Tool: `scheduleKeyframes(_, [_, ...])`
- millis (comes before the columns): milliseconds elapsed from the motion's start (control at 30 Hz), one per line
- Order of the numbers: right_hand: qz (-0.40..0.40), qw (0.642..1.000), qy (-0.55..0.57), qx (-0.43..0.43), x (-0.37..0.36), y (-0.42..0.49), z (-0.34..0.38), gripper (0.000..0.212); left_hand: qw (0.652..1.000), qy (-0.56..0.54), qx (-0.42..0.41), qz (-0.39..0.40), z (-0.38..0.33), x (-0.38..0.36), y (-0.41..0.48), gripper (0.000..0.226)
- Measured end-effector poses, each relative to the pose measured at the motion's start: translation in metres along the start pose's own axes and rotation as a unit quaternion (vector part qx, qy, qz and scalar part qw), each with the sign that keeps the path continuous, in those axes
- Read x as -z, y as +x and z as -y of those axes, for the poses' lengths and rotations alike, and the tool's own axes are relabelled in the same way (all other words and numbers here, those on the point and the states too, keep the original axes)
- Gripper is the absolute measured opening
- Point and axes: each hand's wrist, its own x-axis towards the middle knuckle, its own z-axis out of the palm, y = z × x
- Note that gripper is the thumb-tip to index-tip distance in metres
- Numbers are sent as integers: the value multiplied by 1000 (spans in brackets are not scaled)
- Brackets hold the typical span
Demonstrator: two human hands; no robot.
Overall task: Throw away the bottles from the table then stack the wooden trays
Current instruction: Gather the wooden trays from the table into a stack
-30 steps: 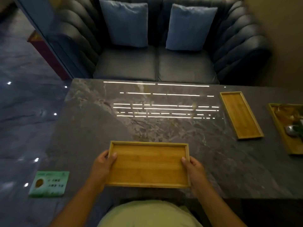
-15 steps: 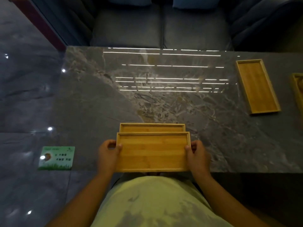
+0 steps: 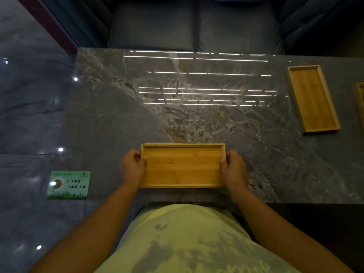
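The marble table (image 3: 197, 115) fills most of the view, its near edge against the person's body and a dark sofa (image 3: 197, 22) beyond its far edge. No bottles show anywhere on it, so the throwing-away part appears finished and the stacking of trays is the step in hand.

Well to the right lies a long wooden tray (image 3: 313, 98), flat on the table and empty. At the very right border a sliver of a further tray (image 3: 360, 103) shows; what it holds cannot be seen.

At the near edge, the held wooden tray (image 3: 183, 166) sits level, gripped at its two short ends. A thin strip of wood peeks out along its far side, which suggests it is being set onto another tray beneath, nearly aligned; the lower one is almost wholly hidden.

The left hand (image 3: 133, 167) has its fingers (image 3: 137, 154) curled around the left end, thumb over the rim. The right hand (image 3: 234, 168) does likewise at the right end, pinching the rim.

On the floor to the left lies a small green card (image 3: 68, 185).

Next, the move likely calls for squaring the upper tray over the lower, releasing both ends, then reaching right for the long tray.
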Motion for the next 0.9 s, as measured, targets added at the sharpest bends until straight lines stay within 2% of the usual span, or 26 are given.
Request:
scheduleKeyframes(233, [-3, 1000, 8, -27, -5, 5, -3, 7, 1000, 20, -8, 2, -3, -3, 7, 10])
scheduleKeyframes(900, [3, 999, -17, -29, -8, 15, -5, 9, 996, 77, -41, 19, -2, -3, 11, 13])
